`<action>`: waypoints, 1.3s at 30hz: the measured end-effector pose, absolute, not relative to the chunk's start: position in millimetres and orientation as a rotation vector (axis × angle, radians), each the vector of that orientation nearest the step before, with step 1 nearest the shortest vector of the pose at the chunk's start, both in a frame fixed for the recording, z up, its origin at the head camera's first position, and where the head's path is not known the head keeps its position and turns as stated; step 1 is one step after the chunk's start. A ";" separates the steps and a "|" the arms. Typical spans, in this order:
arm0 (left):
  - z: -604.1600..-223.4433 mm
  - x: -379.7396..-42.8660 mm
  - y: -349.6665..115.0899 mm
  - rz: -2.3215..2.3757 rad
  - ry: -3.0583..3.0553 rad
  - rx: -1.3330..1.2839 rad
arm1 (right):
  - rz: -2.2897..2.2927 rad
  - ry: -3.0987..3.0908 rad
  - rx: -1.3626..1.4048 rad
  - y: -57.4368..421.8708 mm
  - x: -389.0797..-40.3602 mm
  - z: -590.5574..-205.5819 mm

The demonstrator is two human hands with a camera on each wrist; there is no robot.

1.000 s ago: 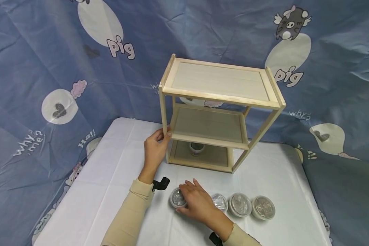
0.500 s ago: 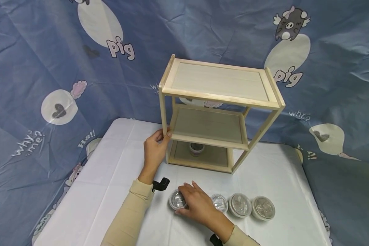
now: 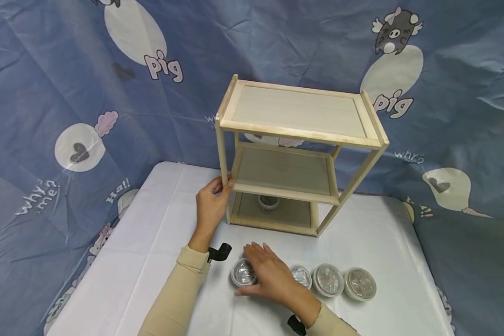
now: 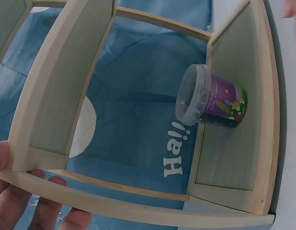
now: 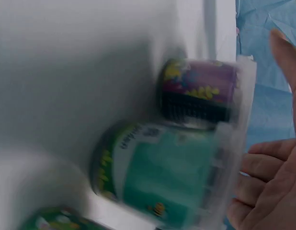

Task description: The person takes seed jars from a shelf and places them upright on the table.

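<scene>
My left hand grips the front left post of a small wooden three-tier shelf, near the middle board. In the left wrist view, the fingers wrap the frame. A clear-rimmed tub with a purple label stands on the bottom board. My right hand is spread beside and partly over the leftmost lidded tub on the table. Its thumb and fingers stand apart; contact with the tub cannot be told. The right wrist view shows a blurred purple tub and a teal tub near the open palm.
Three more lidded tubs, the left one, the middle one and the right one, stand in a row right of the right hand. A white cloth covers the table. Blue printed fabric hangs behind.
The right hand's thumb and fingers have spread wider apart around the leftmost tub. The left hand keeps its grip on the shelf post.
</scene>
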State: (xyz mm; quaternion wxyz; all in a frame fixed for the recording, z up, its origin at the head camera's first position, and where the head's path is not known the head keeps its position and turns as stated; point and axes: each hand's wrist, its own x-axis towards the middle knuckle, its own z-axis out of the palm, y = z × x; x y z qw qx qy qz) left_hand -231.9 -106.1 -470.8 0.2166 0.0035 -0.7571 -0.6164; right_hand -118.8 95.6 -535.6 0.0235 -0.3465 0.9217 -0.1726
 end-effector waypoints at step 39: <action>-472.3 -230.9 -107.9 -1.646 -2.126 -0.019 | -0.827 2.923 -0.165 104.4 -266.4 -530.9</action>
